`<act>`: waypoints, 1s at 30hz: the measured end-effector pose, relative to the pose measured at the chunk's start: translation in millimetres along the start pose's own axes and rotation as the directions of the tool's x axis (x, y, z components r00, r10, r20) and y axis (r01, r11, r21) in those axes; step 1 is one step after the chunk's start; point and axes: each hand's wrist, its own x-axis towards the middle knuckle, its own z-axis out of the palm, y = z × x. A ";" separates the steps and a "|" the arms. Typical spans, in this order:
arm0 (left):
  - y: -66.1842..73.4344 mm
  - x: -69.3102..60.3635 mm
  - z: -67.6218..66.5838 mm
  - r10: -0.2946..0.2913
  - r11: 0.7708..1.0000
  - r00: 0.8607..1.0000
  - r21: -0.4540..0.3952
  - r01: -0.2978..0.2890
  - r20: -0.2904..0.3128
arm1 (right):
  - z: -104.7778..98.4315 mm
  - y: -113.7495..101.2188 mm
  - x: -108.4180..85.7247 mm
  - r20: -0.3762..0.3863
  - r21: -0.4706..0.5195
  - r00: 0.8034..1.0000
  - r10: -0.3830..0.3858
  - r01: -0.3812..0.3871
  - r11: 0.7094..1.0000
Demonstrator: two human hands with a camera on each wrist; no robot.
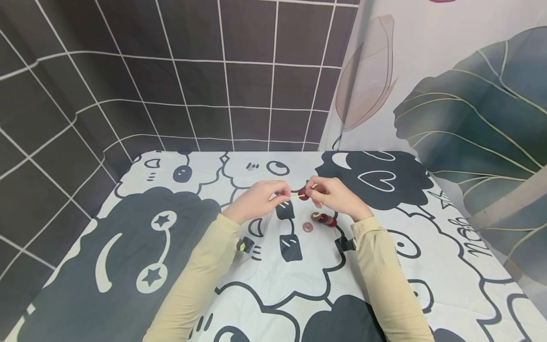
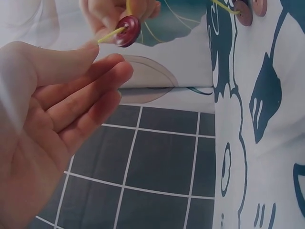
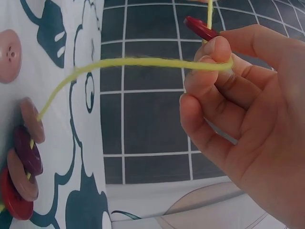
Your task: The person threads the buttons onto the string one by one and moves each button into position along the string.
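Above the patterned cloth, my left hand [image 1: 264,199] pinches the end of a yellow string [image 2: 112,35] between thumb and index finger, the other fingers stretched out. Threaded on that string is a dark red button [image 2: 127,31], close to the left fingertips. My right hand [image 3: 248,90] pinches this button [image 3: 201,28] by its edge, its remaining fingers curled. From the right fingers the string [image 3: 143,62] runs down to several strung buttons [image 3: 23,176], pink, purple and red, lying on the cloth. Beside them lies a loose pink button [image 1: 307,227].
A white cloth with dark cartoon figures [image 1: 273,280] covers the table. Behind it hangs a dark curtain with a white grid [image 1: 249,85]; at the right hangs a pale one with large leaves [image 1: 478,109].
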 end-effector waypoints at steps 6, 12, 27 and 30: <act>-3.6 -1.6 -5.0 0.018 1.000 1.000 -0.005 -0.018 -0.021 | 0.5 5.1 0.2 0.003 -0.004 1.000 0.026 -0.026 1.000; -6.4 -4.1 -9.3 0.014 1.000 0.998 -0.005 -0.014 -0.053 | 0.9 10.5 -0.5 -0.001 -0.003 1.000 0.030 -0.030 1.000; -3.7 -6.7 -18.1 -0.003 1.000 0.998 -0.031 0.001 -0.062 | -0.7 18.7 -0.7 0.024 -0.009 0.999 0.046 -0.046 0.999; -4.0 -7.6 -19.9 -0.015 0.999 0.998 -0.035 0.013 -0.062 | -0.5 21.1 -0.8 0.032 -0.026 0.998 0.059 -0.059 0.998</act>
